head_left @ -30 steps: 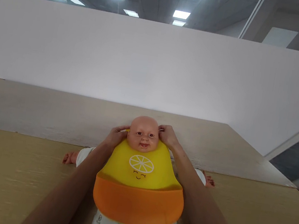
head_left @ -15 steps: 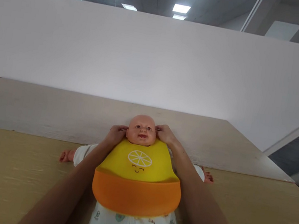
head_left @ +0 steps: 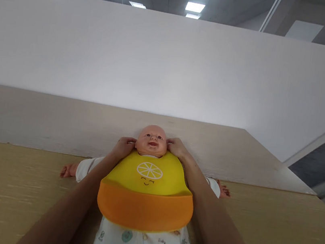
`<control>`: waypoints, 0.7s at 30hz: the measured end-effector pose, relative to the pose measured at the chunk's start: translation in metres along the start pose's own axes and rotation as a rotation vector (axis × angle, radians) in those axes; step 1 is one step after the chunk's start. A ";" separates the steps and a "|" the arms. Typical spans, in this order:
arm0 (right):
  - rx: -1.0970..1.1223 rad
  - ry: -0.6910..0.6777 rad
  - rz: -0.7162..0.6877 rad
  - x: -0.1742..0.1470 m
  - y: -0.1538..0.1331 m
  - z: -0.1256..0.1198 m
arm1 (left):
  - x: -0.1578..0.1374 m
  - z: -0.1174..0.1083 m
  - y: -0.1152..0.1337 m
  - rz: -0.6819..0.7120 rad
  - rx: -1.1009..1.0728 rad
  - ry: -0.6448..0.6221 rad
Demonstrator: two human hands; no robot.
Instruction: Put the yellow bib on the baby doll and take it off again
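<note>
A baby doll [head_left: 152, 140] lies on its back, head toward the wall, in white printed clothes. A yellow silicone bib [head_left: 148, 179] with a citrus slice print covers its chest. The bib's orange catch pocket [head_left: 143, 209] hangs over its belly. My left hand [head_left: 123, 147] is closed at the left side of the doll's neck, by the bib's upper edge. Opposite it, my right hand [head_left: 177, 147] has its fingers curled in beside the doll's head. Both sets of fingertips are partly hidden behind the neck, where the bib's straps run out of sight.
The doll rests on a wooden surface [head_left: 12, 185], with a paler board [head_left: 43, 120] behind it. A white partition [head_left: 159, 60] rises at the back. The doll's arms stretch out to both sides. At the far right the surface ends at a slanted edge.
The view has shifted slightly, so the doll and bib sit a little further left. The doll's head tips back a bit more. Both hands stay beside the neck.
</note>
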State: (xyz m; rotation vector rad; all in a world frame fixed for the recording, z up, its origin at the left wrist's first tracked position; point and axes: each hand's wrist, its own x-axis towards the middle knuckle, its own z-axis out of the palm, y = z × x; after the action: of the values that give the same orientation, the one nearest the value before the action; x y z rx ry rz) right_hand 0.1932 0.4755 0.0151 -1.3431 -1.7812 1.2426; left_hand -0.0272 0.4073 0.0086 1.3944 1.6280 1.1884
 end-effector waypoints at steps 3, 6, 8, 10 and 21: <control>-0.054 0.021 0.002 0.003 0.003 -0.001 | -0.002 0.000 0.002 -0.009 -0.007 -0.011; -0.103 0.056 -0.007 0.004 0.006 -0.001 | -0.004 0.001 0.001 -0.035 -0.038 -0.022; -0.114 0.087 -0.009 0.000 0.007 -0.001 | -0.006 0.001 0.002 -0.054 -0.069 -0.014; -0.075 0.118 0.018 -0.010 0.006 0.000 | -0.011 -0.001 0.004 -0.096 -0.138 -0.021; 0.500 0.075 0.146 -0.106 -0.014 -0.004 | -0.064 -0.027 0.024 -0.305 -0.533 -0.186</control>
State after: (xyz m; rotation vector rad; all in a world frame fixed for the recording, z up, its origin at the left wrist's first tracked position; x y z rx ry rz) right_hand 0.2251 0.3762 0.0385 -1.2166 -1.2228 1.5642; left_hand -0.0310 0.3397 0.0363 0.8565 1.2189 1.1585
